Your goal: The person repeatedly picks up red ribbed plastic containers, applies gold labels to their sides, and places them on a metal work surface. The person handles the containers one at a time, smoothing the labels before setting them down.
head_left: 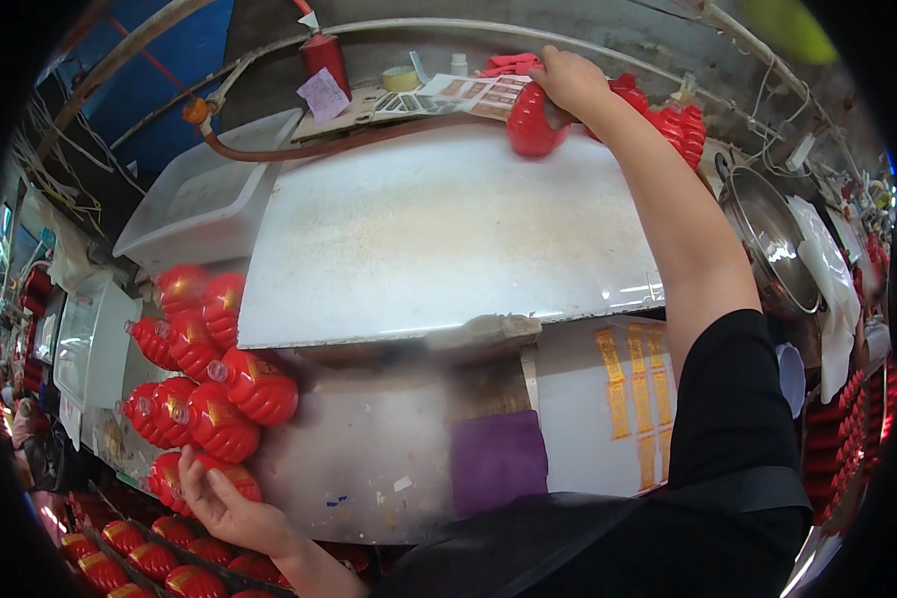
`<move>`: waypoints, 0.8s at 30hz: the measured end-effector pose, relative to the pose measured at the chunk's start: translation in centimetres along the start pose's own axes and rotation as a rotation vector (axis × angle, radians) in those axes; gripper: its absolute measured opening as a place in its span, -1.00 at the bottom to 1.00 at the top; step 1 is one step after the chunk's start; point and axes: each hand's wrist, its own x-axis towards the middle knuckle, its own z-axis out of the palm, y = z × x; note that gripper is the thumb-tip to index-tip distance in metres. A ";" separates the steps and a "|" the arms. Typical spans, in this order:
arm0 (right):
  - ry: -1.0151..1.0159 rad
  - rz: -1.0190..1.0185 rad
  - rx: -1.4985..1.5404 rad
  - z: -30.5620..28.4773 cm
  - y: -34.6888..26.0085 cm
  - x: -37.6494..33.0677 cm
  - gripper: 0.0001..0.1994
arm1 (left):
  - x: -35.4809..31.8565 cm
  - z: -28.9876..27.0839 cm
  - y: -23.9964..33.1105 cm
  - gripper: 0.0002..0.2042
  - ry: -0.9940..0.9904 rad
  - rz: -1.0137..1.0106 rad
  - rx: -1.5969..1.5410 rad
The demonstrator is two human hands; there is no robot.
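At the far edge of the white board (389, 219), my right hand (570, 82) is closed around the neck end of a red ribbed plastic bottle (532, 125). More red bottles (683, 130) stand just to the right of that hand, partly hidden by my forearm. My left hand (231, 513) is at the lower left with its fingers apart, beside the nearest red bottle (237, 481) of a group; whether it touches the bottle I cannot tell. Several red bottles with gold markings (259, 389) lie along the board's left side, their clear necks pointing left.
A purple cloth (498, 463) and a sheet with yellow strips (636, 384) lie on the near surface. A clear plastic tub (204, 214) stands at the far left. Printed sheets (458, 92) and a tape roll (401, 78) sit at the back. A metal basin (772, 234) is at the right.
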 end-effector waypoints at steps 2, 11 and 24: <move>-0.026 0.019 -0.076 -0.9 0.5 -1.0 -0.54 | -0.9 1.2 0.5 -0.82 -0.085 -0.051 -0.114; -0.416 0.375 0.848 -9.5 13.9 -13.4 -0.75 | -4.8 5.2 3.8 -0.84 -0.531 0.119 -0.226; 0.329 0.861 0.973 -18.1 38.1 -33.0 -0.63 | -8.4 6.7 8.1 -0.84 -0.813 0.115 -0.362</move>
